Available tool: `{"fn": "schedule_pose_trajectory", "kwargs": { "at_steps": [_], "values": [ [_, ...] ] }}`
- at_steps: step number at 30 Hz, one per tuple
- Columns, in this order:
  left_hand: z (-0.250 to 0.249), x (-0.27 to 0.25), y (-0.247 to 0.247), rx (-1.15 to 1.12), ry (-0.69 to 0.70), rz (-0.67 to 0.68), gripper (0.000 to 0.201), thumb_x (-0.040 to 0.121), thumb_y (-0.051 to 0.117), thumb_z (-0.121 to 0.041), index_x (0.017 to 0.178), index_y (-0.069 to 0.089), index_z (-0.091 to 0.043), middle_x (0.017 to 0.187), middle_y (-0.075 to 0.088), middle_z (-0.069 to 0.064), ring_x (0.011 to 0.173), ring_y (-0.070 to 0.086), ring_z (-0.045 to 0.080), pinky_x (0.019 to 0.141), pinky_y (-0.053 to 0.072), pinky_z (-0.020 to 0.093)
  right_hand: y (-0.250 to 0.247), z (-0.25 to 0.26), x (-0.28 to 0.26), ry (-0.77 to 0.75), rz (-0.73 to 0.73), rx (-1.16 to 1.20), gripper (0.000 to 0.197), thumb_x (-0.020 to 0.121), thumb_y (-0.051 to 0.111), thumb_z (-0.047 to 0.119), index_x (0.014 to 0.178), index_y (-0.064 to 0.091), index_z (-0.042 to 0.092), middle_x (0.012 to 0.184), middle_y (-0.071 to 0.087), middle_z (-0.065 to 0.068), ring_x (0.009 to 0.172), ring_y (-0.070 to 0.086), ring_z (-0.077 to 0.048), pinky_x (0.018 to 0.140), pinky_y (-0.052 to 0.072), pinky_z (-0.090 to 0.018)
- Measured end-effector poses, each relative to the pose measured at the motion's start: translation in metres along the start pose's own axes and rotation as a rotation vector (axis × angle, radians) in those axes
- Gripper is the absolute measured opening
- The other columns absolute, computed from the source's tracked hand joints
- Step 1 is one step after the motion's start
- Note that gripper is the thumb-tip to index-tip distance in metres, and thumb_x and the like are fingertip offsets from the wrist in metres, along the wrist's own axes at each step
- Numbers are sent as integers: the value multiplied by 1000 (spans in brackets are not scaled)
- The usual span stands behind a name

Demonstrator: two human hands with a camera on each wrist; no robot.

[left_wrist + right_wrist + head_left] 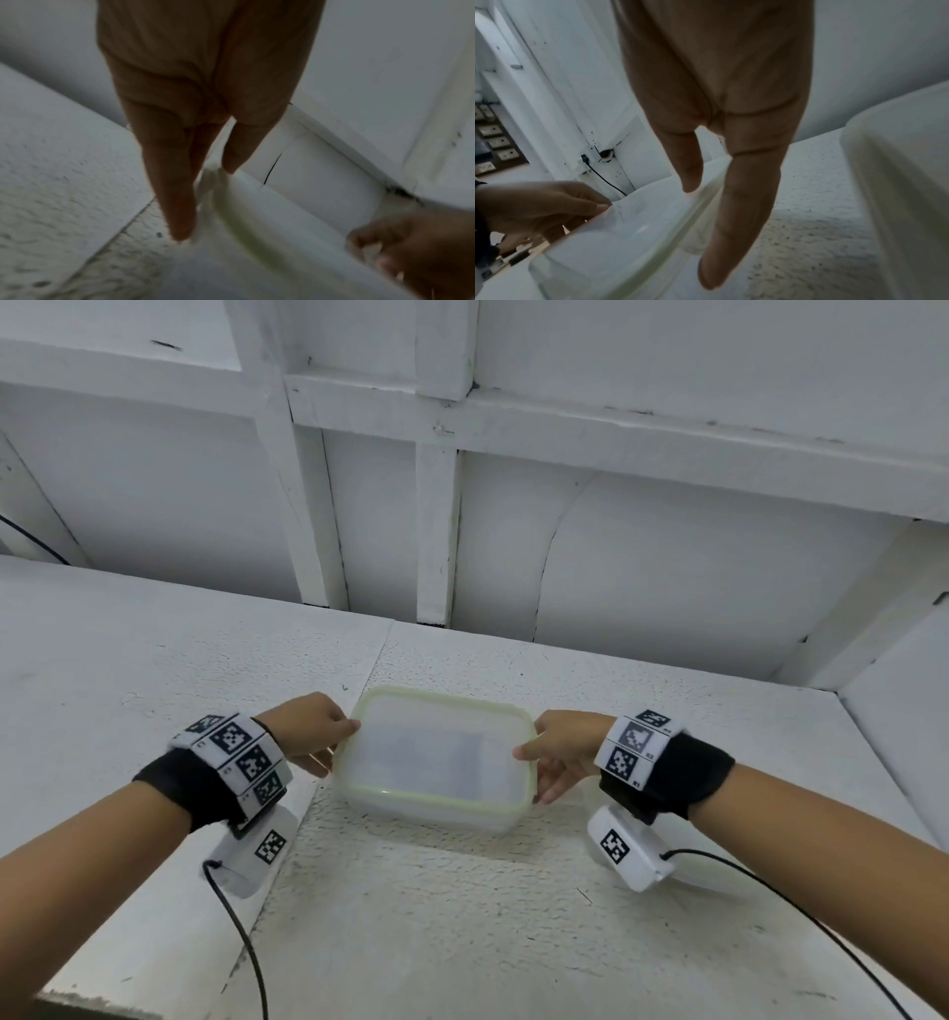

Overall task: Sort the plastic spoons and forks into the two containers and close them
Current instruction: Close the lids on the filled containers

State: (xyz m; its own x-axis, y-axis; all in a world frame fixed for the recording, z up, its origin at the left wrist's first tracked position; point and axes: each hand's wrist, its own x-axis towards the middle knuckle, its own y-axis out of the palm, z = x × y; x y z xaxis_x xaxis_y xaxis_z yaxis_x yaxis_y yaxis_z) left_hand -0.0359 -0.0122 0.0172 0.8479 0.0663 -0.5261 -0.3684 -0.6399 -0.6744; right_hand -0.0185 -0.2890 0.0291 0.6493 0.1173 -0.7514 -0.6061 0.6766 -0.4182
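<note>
Head view: lidded translucent container [431,757] with pale green rim, on the white tabletop [462,916]. Left hand [308,729] pinches its left edge, thumb above, fingers beneath; right hand [562,752] pinches its right edge likewise. Contents unclear.

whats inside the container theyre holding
The container is covered by a frosted lid with a pale green rim. Only a dim greyish patch shows through it, so its contents cannot be told. The left hand and right hand grip its ends.
</note>
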Motion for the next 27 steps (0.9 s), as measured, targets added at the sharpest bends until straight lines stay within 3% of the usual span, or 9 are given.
{"fn": "schedule_pose_trajectory", "kwargs": {
  "at_steps": [4,7,10,12,14,18,20,23,27],
  "values": [
    [-8,14,-6,-189,-53,12,30,96,50,-19,98,63,8,90,69,20,77,69,29,67,59,35,-13,10,7,30,0,141,38,95,52,10,125,42,-10,80,58,-24,63,61,-29,53,57,-36],
    [-19,31,-18,-393,-55,-49,25,95,51,-15,93,60,8,87,64,20,70,63,26,54,58,28,-35,27,17,-12,-51,308,29,94,52,7,118,45,-7,79,53,-20,63,56,-30,45,54,-37],
    [-32,58,-32,-553,-28,-177,20,92,56,-12,79,57,2,85,59,19,69,59,28,65,57,36,-53,50,35,-55,-103,396,17,94,50,1,108,46,-5,81,53,-20,67,56,-32,41,53,-36],
    [-40,79,-39,-594,-5,-285,16,90,59,-12,81,59,2,90,59,19,78,59,30,74,54,40,-61,65,52,-86,-177,430,11,93,48,-1,103,46,-4,79,54,-19,65,57,-30,43,54,-35],
    [-46,95,-43,-650,14,-346,15,89,58,-8,97,62,5,93,57,17,83,57,29,72,52,37,-65,78,69,-102,-244,454,4,92,48,-2,96,48,-3,77,54,-18,64,57,-30,47,54,-37],
    [-48,123,-48,-666,10,-342,17,85,54,3,98,66,6,95,57,18,86,55,29,85,50,41,-68,88,98,-94,-347,481,7,87,54,-3,80,53,-4,79,59,-21,79,63,-36,74,56,-48],
    [-47,133,-46,-649,8,-329,26,86,54,6,110,63,8,102,60,21,91,57,30,91,49,43,-66,84,111,-122,-359,452,10,87,54,2,94,57,-5,96,61,-23,90,63,-36,72,57,-44],
    [-45,144,-41,-624,27,-322,28,88,54,4,116,60,7,113,61,24,97,60,33,94,49,43,-67,73,133,-177,-343,383,40,87,53,11,125,50,0,123,56,-20,102,62,-31,69,58,-34],
    [-43,149,-39,-580,65,-310,30,91,54,-1,119,59,6,118,60,24,107,60,36,95,48,43,-64,66,141,-201,-373,346,40,89,51,9,127,48,-2,126,54,-20,107,60,-32,73,58,-34]
  ]
}}
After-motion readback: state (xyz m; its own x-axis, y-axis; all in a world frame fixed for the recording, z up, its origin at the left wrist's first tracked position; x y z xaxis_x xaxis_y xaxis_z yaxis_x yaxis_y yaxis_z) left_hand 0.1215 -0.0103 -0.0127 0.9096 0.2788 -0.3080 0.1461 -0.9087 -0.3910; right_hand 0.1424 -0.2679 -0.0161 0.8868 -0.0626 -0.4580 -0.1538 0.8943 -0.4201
